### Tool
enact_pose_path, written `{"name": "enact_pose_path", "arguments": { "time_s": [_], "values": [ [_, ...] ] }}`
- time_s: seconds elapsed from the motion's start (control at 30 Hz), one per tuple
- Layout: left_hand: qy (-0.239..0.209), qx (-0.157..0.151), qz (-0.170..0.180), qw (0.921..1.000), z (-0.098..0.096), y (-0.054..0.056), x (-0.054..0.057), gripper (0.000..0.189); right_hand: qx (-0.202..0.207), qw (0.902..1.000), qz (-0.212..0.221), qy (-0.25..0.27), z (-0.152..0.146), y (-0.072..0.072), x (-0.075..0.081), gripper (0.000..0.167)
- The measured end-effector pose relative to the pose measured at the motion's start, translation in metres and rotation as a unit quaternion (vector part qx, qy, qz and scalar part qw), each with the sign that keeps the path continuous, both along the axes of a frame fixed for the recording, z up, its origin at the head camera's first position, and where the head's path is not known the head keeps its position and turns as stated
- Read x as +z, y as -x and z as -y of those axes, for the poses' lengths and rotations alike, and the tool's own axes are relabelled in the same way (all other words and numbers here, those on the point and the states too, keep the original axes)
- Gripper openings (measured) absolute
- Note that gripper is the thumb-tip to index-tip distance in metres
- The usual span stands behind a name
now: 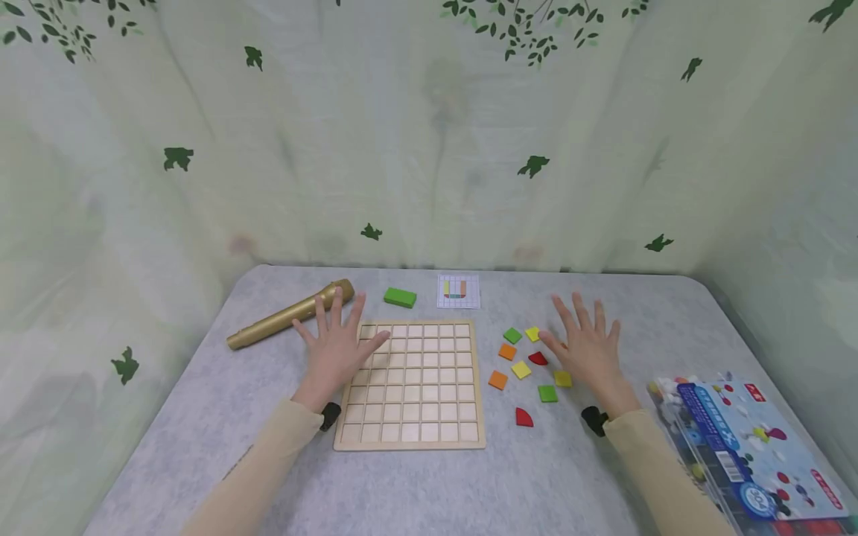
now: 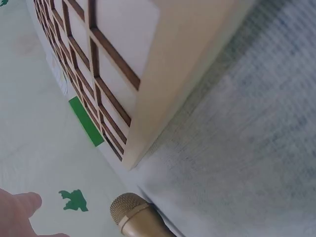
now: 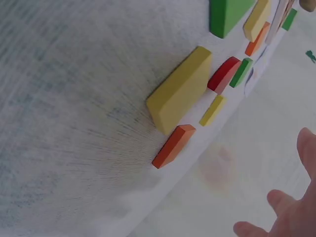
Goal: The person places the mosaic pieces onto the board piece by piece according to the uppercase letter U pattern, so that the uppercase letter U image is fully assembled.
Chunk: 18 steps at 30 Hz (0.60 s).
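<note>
Fingers spread wide, my left hand [image 1: 331, 359] is over the left edge of a wooden grid board [image 1: 480, 394], its thumb overlapping the squares in the head view. Its fingertips overlap a gold microphone [image 1: 281, 320]. On the other side, my right hand [image 1: 591, 356] is also spread, holding nothing. Beside it lie several small flat tiles: a yellow square [image 1: 521, 370], an orange square [image 1: 498, 380], a green square [image 1: 547, 394] and a red quarter-round piece [image 1: 524, 418] among them. The right wrist view shows a yellow tile [image 3: 180, 91] and an orange tile [image 3: 174, 146] up close.
Behind the board lie a green block [image 1: 400, 298] and a small card [image 1: 459, 291] printed with a coloured pattern on a grid. A box [image 1: 771, 447] with a blue printed cover sits at the table's right edge. A pale leaf-patterned curtain [image 1: 429, 149] hangs behind the table.
</note>
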<state>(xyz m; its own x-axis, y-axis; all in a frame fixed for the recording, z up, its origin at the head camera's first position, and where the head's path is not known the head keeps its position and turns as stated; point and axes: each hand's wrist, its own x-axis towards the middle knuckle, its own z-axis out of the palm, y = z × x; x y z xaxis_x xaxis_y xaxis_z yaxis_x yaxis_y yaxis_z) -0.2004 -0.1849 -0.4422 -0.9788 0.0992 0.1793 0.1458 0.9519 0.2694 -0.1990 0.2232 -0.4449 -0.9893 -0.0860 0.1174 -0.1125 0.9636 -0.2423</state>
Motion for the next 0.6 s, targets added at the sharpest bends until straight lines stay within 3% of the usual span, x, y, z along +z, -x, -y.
{"name": "enact_pose_path", "arguments": {
  "time_s": [0.17,0.3,0.43,0.6],
  "values": [
    [-0.007,-0.007,0.003,0.9999,0.003,-0.002,0.005,0.086,0.029,0.9984,-0.004,0.048,-0.001,0.004,0.003,0.076],
    [-0.028,-0.034,0.0,0.999,0.009,-0.004,0.013,0.081,0.068,0.9886,-0.014,0.134,-0.004,0.009,0.006,0.073],
    [-0.085,-0.095,0.007,0.9918,0.021,-0.003,0.017,0.077,0.085,0.9663,-0.004,0.243,-0.005,0.015,0.008,0.067],
    [-0.179,-0.154,0.072,0.969,0.042,-0.001,0.017,0.076,0.077,0.9294,0.03,0.36,-0.007,0.022,0.007,0.057]
  ]
}}
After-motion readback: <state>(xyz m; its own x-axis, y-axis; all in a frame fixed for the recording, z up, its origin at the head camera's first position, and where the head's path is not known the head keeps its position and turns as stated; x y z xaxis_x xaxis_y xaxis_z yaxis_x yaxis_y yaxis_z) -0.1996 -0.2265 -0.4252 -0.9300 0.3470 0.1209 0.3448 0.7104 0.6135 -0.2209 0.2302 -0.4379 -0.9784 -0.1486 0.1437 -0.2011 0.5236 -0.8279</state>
